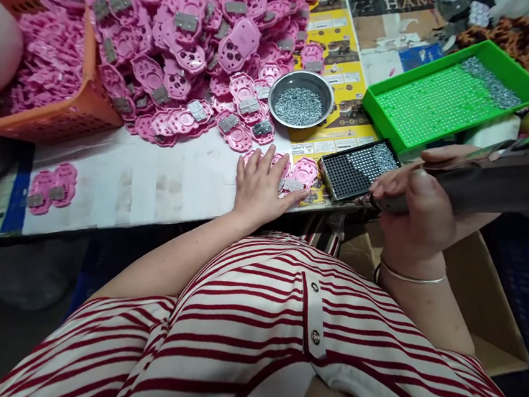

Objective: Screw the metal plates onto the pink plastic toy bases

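My left hand (262, 186) lies flat with its fingers spread, over pink plastic shells at the table's front edge. One of these, a pink shell with a grey metal plate (304, 173), shows beside my thumb; others are partly covered by my fingers. My right hand (422, 208) is wrapped round a long grey electric screwdriver (483, 187), its tip pointing left at the near edge of a black perforated screw tray (353, 174). Small silver screws lie in that tray's right end. Behind it stands a round metal bowl (278, 119) of small screws.
A large heap of pink shells (238, 45) covers the back of the table. An orange basket (64, 115) of small pink parts stands at left, near two pink shells (52, 187). At right is a green tray (427, 136) with screws. An open cardboard box (485, 302) sits below.
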